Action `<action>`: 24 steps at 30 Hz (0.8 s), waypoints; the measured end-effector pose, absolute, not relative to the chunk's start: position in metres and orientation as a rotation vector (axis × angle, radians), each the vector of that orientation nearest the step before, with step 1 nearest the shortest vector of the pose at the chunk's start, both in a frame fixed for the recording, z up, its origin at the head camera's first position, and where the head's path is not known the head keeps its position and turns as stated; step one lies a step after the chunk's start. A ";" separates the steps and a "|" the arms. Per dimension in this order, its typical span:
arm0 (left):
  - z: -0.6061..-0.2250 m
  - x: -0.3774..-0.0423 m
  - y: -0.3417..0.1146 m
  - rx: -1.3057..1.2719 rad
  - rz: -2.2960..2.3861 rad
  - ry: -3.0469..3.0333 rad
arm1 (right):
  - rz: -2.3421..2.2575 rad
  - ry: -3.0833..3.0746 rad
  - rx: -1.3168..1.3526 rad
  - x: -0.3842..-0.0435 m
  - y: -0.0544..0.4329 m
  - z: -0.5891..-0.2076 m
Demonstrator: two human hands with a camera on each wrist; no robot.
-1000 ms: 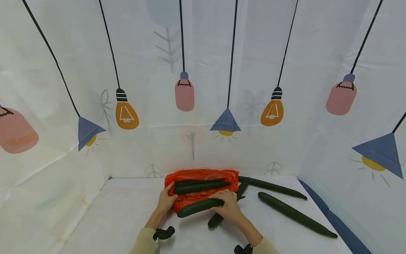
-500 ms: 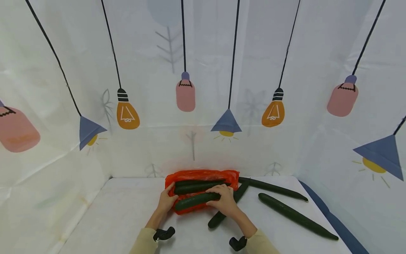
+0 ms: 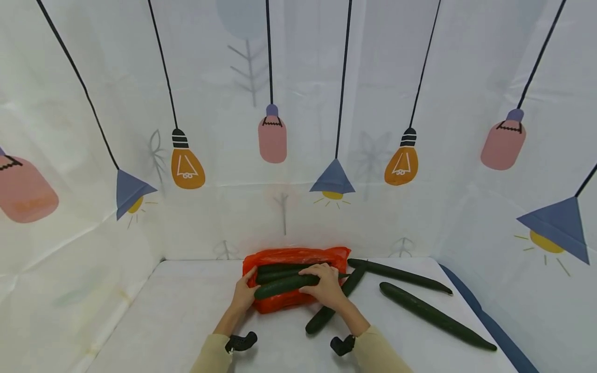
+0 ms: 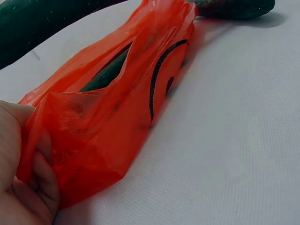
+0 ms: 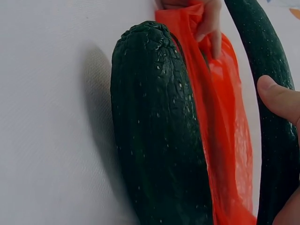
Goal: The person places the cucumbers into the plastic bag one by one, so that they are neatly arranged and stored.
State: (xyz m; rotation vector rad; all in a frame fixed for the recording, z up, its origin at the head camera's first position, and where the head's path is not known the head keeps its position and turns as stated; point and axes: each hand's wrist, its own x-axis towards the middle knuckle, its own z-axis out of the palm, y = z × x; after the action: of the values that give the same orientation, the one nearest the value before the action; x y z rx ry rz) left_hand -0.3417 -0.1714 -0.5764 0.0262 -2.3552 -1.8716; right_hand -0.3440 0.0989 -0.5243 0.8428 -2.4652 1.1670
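Note:
My left hand (image 3: 243,294) grips the edge of a red plastic bag (image 4: 101,145) at its left end. In the left wrist view, the bag film is bunched between the thumb and curled fingers. My right hand (image 3: 328,287) holds a long dark green cucumber (image 3: 284,286) around its right part, with the thumb (image 5: 276,96) along its side in the right wrist view. That cucumber lies slantwise over the bag, its left end close to my left hand. Behind it, two more cucumbers (image 3: 275,268) lie side by side at the bag, partly covered by the held one.
To the right of the bag, one cucumber (image 3: 319,321) slants toward the front, looming large in the right wrist view. Another cucumber (image 3: 406,276) lies at the back right, and a third cucumber (image 3: 434,313) nearer the right edge. A white printed sheet (image 3: 298,217) rises behind the table.
My right hand has carried its cucumber backward and to the left, from the bag's front edge to over the bag beside the other two. My left hand has stayed at the bag's left end.

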 end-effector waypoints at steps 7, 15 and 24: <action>-0.577 -0.342 -0.171 0.004 -1.909 -2.336 | 1.158 -2.483 0.834 -0.351 0.093 -0.525; -0.577 -0.343 -0.171 -0.066 -1.797 -2.353 | 1.137 -2.478 0.845 -0.356 0.089 -0.526; -0.575 -0.340 -0.174 -0.141 -1.771 -2.329 | 1.148 -2.513 0.841 -0.362 0.082 -0.519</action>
State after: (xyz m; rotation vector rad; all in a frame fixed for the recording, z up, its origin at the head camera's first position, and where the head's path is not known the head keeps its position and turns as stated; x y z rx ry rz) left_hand -0.3399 -0.1736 -0.5746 -0.1415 -2.3291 -1.7711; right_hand -0.3615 0.0819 -0.5192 0.8412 -2.5130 1.1478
